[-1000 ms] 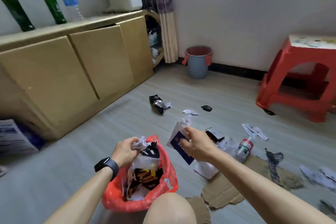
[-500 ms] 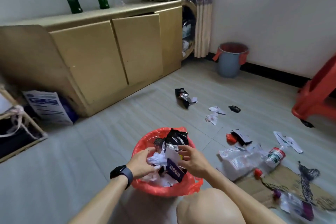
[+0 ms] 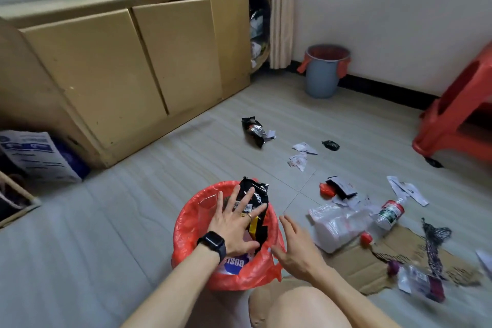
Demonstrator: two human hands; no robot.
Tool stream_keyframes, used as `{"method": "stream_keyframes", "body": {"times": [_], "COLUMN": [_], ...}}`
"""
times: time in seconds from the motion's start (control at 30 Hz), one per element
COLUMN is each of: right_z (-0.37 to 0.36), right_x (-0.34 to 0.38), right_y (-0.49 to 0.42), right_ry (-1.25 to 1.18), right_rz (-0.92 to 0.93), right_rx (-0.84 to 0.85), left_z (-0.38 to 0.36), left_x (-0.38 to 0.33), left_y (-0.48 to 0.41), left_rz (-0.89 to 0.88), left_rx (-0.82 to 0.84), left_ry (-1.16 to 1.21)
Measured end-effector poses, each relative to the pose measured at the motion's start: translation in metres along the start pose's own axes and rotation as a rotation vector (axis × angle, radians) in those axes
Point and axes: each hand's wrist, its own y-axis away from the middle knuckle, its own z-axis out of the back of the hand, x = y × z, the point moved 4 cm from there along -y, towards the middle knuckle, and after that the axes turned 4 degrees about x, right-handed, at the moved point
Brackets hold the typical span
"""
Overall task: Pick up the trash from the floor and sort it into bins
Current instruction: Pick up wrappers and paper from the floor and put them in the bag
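A bin lined with a red bag (image 3: 186,224) stands on the floor right in front of me, stuffed with wrappers. My left hand (image 3: 237,224), fingers spread flat, presses on a black snack wrapper (image 3: 257,196) that sticks out of it. A blue-and-white box (image 3: 235,263) lies inside near my wrist. Just right of the bin's rim, my right hand (image 3: 295,245) hovers with straight fingers and holds nothing. A second grey bin with a red liner (image 3: 326,72) stands by the far wall.
Loose trash lies to the right: a black foil wrapper (image 3: 254,130), paper scraps (image 3: 299,154), clear plastic bags (image 3: 335,224), a plastic bottle (image 3: 390,213), cardboard (image 3: 372,266). A tan cabinet (image 3: 119,66) runs along the left, a red stool (image 3: 458,120) stands at right.
My right hand pushed the blue-and-white box into the red-lined bin and let it go. My left hand let go of crumpled paper and now presses flat on the trash.
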Motion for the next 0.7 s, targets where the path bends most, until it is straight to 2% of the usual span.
{"method": "stream_keyframes", "body": {"times": [0.1, 0.2, 0.3, 0.47, 0.7], "right_z": [-0.008, -0.007, -0.008, -0.025, -0.045], "right_x": [-0.012, -0.015, -0.012, -0.007, -0.024], "right_y": [-0.004, -0.008, -0.013, -0.033, -0.037], "right_ry": [-0.031, -0.061, -0.062, -0.168, -0.253], "right_rz": [-0.03, -0.026, 0.018, 0.054, 0.036], "right_rx": [0.041, 0.064, 0.076, 0.093, 0.147], "left_z": [-0.004, -0.032, -0.075, -0.097, -0.136], "left_x": [0.008, 0.014, 0.021, 0.052, 0.032], "left_y": [-0.03, -0.025, 0.008, 0.002, -0.031], "left_rz": [0.077, 0.15, 0.137, 0.293, 0.239], "left_rx": [0.06, 0.235, 0.371, 0.458, 0.467], "left_ry": [0.004, 0.069, -0.057, 0.047, 0.041]}}
